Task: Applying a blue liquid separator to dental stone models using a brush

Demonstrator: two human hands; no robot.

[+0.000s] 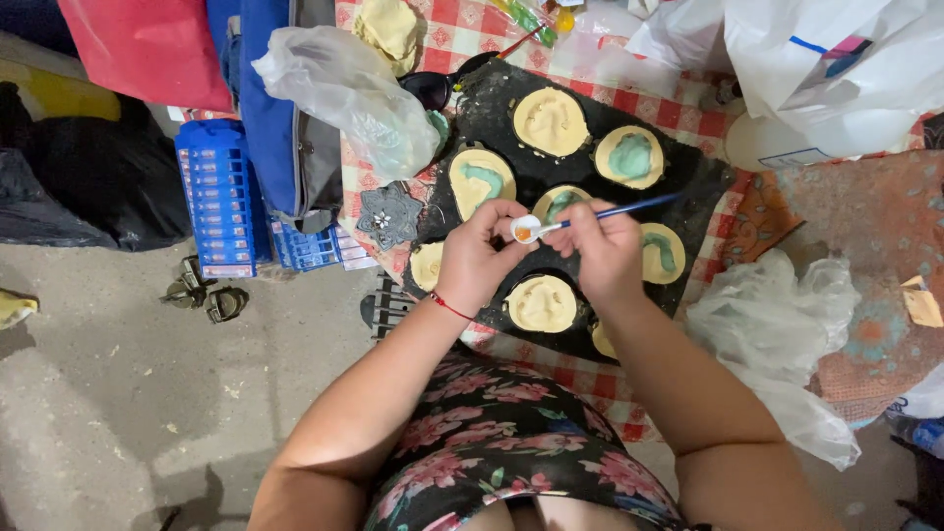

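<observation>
Head view: left hand (479,258) pinches cup (526,228), right hand (603,254) pinches brush (629,209); four discs (630,157) painted green, others bare.

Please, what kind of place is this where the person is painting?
Probably an informal craft spot, perhaps a stall or home work corner. A black tray of pale clay discs, some painted green, lies on a red checked cloth. The hands hold a paintbrush and small paint pot; the floor is bare concrete.
</observation>
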